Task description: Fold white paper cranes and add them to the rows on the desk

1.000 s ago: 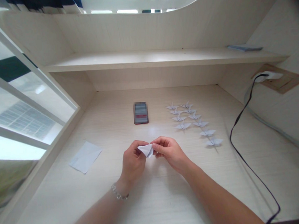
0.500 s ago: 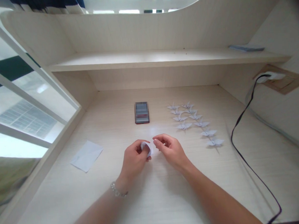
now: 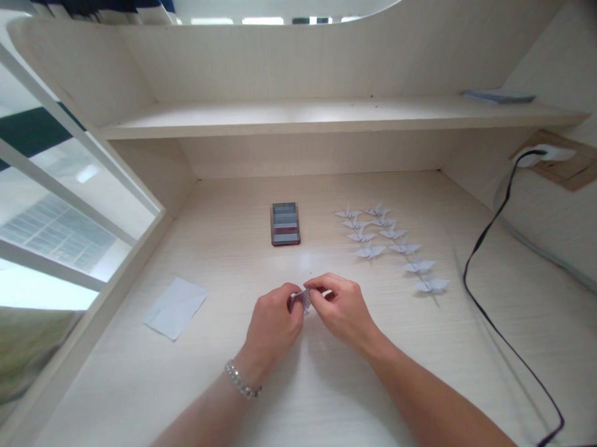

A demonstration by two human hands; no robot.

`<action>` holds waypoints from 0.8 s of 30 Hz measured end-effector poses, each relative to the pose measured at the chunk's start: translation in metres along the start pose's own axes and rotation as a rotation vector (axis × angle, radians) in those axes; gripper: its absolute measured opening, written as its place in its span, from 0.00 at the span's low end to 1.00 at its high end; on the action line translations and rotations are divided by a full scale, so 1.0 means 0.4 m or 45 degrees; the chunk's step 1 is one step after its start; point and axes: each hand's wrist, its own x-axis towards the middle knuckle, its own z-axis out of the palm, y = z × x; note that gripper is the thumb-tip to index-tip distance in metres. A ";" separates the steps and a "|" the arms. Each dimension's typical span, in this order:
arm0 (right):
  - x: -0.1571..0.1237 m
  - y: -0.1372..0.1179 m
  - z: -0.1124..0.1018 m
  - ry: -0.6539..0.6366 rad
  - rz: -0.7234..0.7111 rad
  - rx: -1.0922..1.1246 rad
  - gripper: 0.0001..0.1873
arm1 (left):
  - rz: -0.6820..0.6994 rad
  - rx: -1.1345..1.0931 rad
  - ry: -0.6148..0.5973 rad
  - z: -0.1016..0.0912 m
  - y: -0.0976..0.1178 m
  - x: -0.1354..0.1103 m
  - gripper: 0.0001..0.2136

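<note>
Left hand (image 3: 274,323) and right hand (image 3: 344,309) are both pinching this little folded paper (image 3: 306,300) above the counter (image 3: 307,396), forearms (image 3: 196,415) kinda angled inward.

Folded white paper (image 3: 307,304) is pinched between left grip (image 3: 276,318) and right grip (image 3: 343,306).

Black cable (image 3: 480,240), white plug (image 3: 557,152), pale shelf (image 3: 292,110)

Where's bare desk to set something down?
Free: the desk between the phone and paper sheet; also between the right forearm, paper cranes and black cable. Crowded: among the paper cranes, and centre front, where left hand and right hand hold folded paper.
</note>
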 end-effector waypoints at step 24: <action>0.001 0.010 0.010 -0.006 -0.054 0.010 0.10 | -0.165 -0.771 0.058 0.028 -0.032 0.019 0.14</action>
